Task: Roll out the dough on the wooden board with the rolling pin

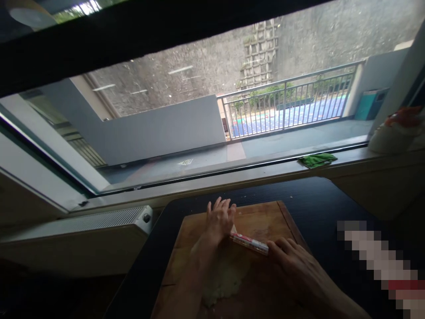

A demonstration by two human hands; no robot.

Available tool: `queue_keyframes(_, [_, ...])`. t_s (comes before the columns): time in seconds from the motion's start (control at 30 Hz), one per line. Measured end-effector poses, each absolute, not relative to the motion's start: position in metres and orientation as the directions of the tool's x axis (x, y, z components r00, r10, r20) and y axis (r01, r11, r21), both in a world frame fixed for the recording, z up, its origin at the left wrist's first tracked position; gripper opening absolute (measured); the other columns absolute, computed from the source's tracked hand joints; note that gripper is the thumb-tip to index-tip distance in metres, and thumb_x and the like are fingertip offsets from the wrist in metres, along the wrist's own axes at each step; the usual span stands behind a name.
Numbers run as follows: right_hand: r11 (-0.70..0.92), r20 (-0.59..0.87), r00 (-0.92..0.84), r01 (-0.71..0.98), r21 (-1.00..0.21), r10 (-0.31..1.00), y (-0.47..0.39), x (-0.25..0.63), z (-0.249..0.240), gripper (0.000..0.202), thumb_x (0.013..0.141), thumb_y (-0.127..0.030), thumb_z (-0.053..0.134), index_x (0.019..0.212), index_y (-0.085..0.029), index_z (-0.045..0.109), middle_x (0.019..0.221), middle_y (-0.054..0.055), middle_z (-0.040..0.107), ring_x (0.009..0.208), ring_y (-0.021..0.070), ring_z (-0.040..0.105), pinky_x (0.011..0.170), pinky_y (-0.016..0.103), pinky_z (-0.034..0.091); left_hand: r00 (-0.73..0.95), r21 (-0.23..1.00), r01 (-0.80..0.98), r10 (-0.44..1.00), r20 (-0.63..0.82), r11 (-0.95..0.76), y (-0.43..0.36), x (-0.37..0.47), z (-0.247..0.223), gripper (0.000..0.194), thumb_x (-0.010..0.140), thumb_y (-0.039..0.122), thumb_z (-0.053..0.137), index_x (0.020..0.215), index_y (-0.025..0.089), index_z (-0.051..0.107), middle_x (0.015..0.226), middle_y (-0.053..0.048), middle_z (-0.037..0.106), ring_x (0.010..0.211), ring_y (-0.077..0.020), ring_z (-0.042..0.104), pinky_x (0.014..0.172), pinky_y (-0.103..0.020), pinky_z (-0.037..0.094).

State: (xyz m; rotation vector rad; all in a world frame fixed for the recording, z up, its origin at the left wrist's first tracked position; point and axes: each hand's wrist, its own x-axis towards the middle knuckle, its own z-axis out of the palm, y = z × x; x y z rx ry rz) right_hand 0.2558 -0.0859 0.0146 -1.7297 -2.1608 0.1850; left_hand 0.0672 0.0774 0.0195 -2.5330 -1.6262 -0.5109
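A slim, clear tube with red and white print (pixel 249 243) lies slantwise between my two hands, above a wooden board (pixel 262 217). My right hand (pixel 292 259) has its fingers bent round the tube's right end. The left end meets the side of my left hand (pixel 219 221), whose fingers stretch forward, slightly apart, over the board; its palm is hidden. A thin, pale, flat piece like dough (pixel 222 285) with an uneven edge is on the board, between my forearms.
The board rests on a dark table (pixel 318 199) with small pale crumbs near its far edge. Beyond are a windowsill (pixel 265 169) with a green cloth (pixel 318 160) and a white container (pixel 395 133). A radiator (pixel 116 226) stands left. A blurred-out shape (pixel 381 257) is at right.
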Motion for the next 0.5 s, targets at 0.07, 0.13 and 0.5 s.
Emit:
queue_keyframes(0.07, [0.243,0.214,-0.182,0.917,-0.315,0.96,-0.093,0.253,0.013,0.037,0.08,-0.011,0.05,0.113,-0.027,0.05,0.095,0.001,0.056,0.086,0.0171,0.052,0.073,0.028,0.044,0.379,0.086,0.901,0.868,0.32,-0.425,0.068,0.058,0.019,0.044,0.094,0.038,0.025,0.123,0.02,0.053,0.128,-0.006,0.053,0.13,-0.0232,0.032,0.107,-0.049,0.016])
queue_keyframes(0.13, [0.277,0.249,-0.207,0.915,-0.294,0.946,-0.101,0.249,0.01,0.045,0.078,-0.011,0.051,0.119,-0.028,0.047,0.095,0.001,0.057,0.083,0.0166,0.054,0.07,0.027,0.045,0.376,0.062,0.908,0.872,0.313,-0.414,0.05,0.039,0.015,0.044,0.094,0.036,0.025,0.126,0.019,0.05,0.132,-0.005,0.049,0.132,-0.0235,0.027,0.108,-0.05,0.014])
queue_keyframes(0.5, [0.293,0.412,-0.181,0.929,-0.227,0.893,-0.119,0.24,-0.029,0.047,0.081,-0.015,0.042,0.128,-0.018,0.04,0.1,0.008,0.057,0.083,0.0204,0.055,0.07,0.034,0.048,0.346,0.093,0.922,0.906,0.243,-0.377,0.077,0.084,0.014,0.053,0.093,0.046,0.019,0.132,0.019,0.043,0.138,-0.006,0.042,0.135,-0.0246,0.019,0.107,-0.055,0.011])
